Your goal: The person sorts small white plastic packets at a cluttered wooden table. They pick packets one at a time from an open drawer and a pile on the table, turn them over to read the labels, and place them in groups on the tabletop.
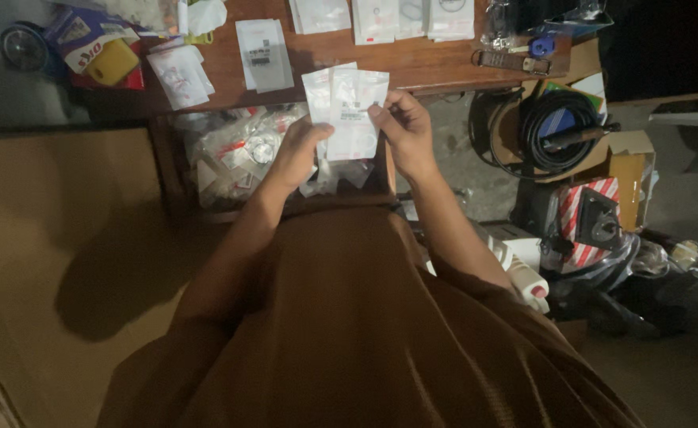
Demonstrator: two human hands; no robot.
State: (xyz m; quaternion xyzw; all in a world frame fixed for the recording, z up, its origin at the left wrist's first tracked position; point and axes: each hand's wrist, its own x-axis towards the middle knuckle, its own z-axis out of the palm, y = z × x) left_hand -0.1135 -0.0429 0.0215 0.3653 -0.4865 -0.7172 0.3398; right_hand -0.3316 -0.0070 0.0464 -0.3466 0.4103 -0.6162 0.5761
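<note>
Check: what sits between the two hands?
Small clear packets, pinched by left hand and right hand; head view shows it.

wooden table, coiled black cable, cardboard box

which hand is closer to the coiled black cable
Right. The right hand, gripping the small clear packets, is on the side toward the coiled black cable by the boxes. The left hand holds the same packets from the far side.

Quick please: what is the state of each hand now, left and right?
Left hand: closed on the small clear plastic packets.
Right hand: closed on the same packets, fingers pinching their right edge.
</note>
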